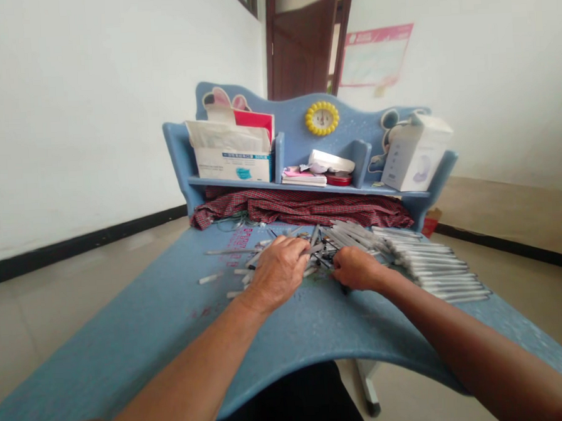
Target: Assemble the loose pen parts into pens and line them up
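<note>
My left hand (280, 266) is closed over the middle of the desk, with a greyish pen barrel (316, 249) sticking out to the right from its fingers. Close by on the right, my right hand (358, 268) has its fingers curled in; a small dark piece shows beneath it, and what it grips is hidden. Around and beyond both hands lies a loose pile of pale pen barrels (346, 235) mixed with small black parts. Short white tubes (210, 279) lie left of my left hand. Several pens (447, 274) are lined up side by side at the right.
The blue desk (150, 330) has a curved front edge and a rear shelf. On the shelf stand a mask box (231, 166), a yellow-rimmed clock (322, 118), papers, a red tin (339, 180) and a white carton (417, 156). A checked cloth (300, 207) is bunched under it.
</note>
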The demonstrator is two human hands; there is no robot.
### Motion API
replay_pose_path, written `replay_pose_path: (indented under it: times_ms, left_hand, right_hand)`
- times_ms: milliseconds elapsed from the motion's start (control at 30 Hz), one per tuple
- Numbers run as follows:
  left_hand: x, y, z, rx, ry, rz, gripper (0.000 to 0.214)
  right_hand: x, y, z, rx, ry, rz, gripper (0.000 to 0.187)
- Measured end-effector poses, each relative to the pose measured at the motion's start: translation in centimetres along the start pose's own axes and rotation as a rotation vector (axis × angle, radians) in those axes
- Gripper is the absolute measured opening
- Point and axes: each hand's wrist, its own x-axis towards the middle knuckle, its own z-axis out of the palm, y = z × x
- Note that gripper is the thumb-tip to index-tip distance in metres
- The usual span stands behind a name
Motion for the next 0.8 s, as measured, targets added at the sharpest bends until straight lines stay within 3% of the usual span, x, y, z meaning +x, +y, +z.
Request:
replay_pose_path:
  times_ms: [133, 333, 533, 800]
  left_hand:
    - [-0.1, -0.3, -0.1, 0.025, -0.022, -0.032, 0.01]
    - [-0.1, -1.2, -0.3, 0.078, -0.015, -0.093, 0.01]
    - [0.0, -1.3, -0.5, 0.1, -0.015, -0.111, 0.009]
    - [-0.1, -1.4, 0.0, 0.068, -0.077, -0.034, 0.012]
  right_hand:
    - [-0.5, 0.9, -1.1, -0.016, 0.017, -0.003, 0.023]
    - [-3.8, 3.2, -3.1, -0.121, 0.152, -0.151, 0.026]
    - [-6.1, 4.8, -3.2, -0.317, 0.177, -0.199, 0.026]
    - [-6.3, 5.0, -3.0, -0.39, 0.156, -0.198, 0.026]
